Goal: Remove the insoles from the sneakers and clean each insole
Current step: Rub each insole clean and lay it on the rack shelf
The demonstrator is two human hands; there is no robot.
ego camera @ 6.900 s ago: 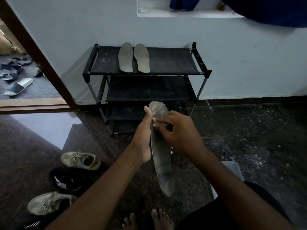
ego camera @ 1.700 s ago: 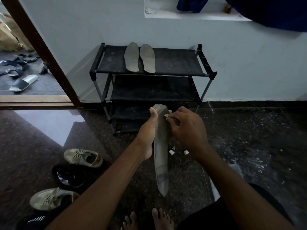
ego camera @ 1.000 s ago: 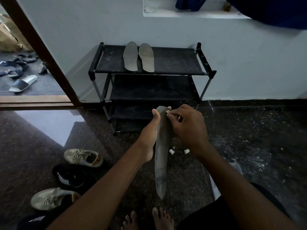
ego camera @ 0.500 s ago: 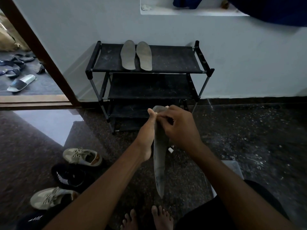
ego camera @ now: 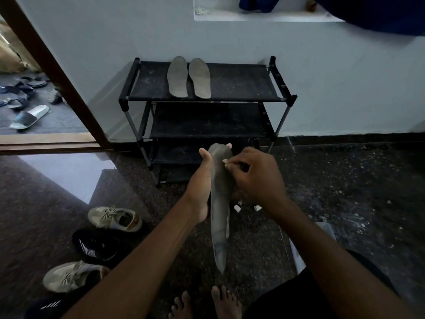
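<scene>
A long grey insole (ego camera: pixel 220 215) hangs upright in front of me, its top end held by my left hand (ego camera: pixel 202 180) from the left side. My right hand (ego camera: pixel 255 176) is against the insole's upper right part, its fingertips pinched together on the surface; whether they hold a small white thing is unclear. Two more grey insoles (ego camera: pixel 188 77) lie side by side on the top shelf of a black shoe rack (ego camera: pixel 241 88). On the floor at the lower left stand two beige sneakers (ego camera: pixel 115 218) (ego camera: pixel 71 276) and a black sneaker (ego camera: pixel 96 246) between them.
The rack stands against a pale wall. Two small white bits (ego camera: pixel 236 208) lie on the dark speckled floor under my hands. A pale flat object (ego camera: pixel 324 231) lies by my right forearm. My bare feet (ego camera: pixel 207 305) are below. An open doorway at the left shows sandals (ego camera: pixel 30 117).
My right hand's fingers have shifted slightly along the top of the insole, rubbing or picking at it. The insole has turned a little, and my left hand keeps its grip.
</scene>
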